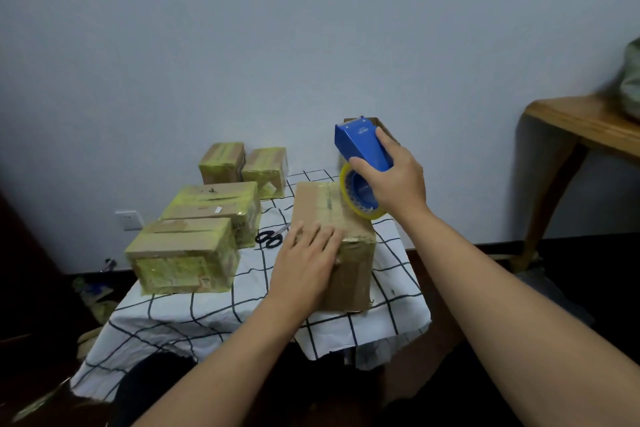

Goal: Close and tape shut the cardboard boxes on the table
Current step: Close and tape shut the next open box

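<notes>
Two bare forearms reached in from the near edge. Left hand (pixel 306 255) lay flat, fingers straight, pressing the near end of the top of a brown cardboard box (pixel 341 253) whose flaps were closed. That box sat at the right side of the tabletop (pixel 194 308), its long axis running away from the camera, its near end close to the cloth's front edge. Right hand (pixel 394 177) wrapped its grip round a blue tape dispenser (pixel 362 149) — nose pointing up and away, the yellowish tape roll (pixel 360 198) touching the box's top at the far right. Scissors (pixel 272 236) lay just left of the box, in the narrow bare strip between it and four boxes wrapped in yellow tape (pixel 194 236). A white cloth with a black grid covered the tabletop, hanging over its front edge. Behind stood a pale wall — a wooden side table (pixel 581 128) at the far right, well apart.
</notes>
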The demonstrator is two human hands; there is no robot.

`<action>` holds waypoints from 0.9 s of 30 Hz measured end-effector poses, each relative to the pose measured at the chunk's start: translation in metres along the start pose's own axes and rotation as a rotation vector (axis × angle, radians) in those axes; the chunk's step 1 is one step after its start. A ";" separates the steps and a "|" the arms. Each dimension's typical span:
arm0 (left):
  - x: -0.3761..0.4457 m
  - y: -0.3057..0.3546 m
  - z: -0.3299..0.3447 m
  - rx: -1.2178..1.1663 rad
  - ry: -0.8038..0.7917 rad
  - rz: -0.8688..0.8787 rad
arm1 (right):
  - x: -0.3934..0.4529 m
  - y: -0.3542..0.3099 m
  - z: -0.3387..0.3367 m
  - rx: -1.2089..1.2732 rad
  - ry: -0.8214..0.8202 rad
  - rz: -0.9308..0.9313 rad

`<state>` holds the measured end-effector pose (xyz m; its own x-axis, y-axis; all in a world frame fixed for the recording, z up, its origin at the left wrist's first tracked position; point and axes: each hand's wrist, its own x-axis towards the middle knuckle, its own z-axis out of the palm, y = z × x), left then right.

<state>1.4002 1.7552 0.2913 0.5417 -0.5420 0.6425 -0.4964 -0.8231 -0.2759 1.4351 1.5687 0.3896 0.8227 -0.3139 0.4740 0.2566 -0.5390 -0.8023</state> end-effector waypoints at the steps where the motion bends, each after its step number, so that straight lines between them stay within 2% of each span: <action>1: 0.001 -0.006 0.002 0.008 0.004 0.007 | -0.001 -0.002 -0.003 0.030 0.022 -0.008; 4: -0.004 -0.008 0.011 -0.082 -0.037 -0.006 | -0.007 -0.007 -0.013 0.137 0.065 -0.042; 9: -0.010 -0.004 0.010 -0.208 0.020 -0.010 | -0.027 -0.015 -0.032 0.187 0.025 -0.066; 14: -0.016 -0.008 -0.002 -0.205 0.027 0.044 | -0.041 -0.023 -0.041 0.218 -0.032 -0.098; 18: -0.013 -0.006 -0.013 -0.235 -0.088 -0.039 | -0.046 -0.028 -0.048 0.245 -0.071 -0.120; 21: -0.004 -0.007 -0.032 -0.437 -0.190 -0.204 | -0.055 -0.030 -0.062 0.283 -0.124 -0.133; 25: 0.022 -0.016 -0.077 -0.894 0.012 -0.639 | -0.082 -0.032 -0.076 0.329 -0.188 -0.145; 27: 0.035 -0.017 -0.103 -1.165 0.029 -0.780 | -0.098 -0.030 -0.077 0.362 -0.206 -0.148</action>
<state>1.3577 1.7680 0.3925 0.9282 -0.0010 0.3721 -0.3567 -0.2871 0.8890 1.3078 1.5556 0.3956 0.8385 -0.0716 0.5402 0.5100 -0.2464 -0.8241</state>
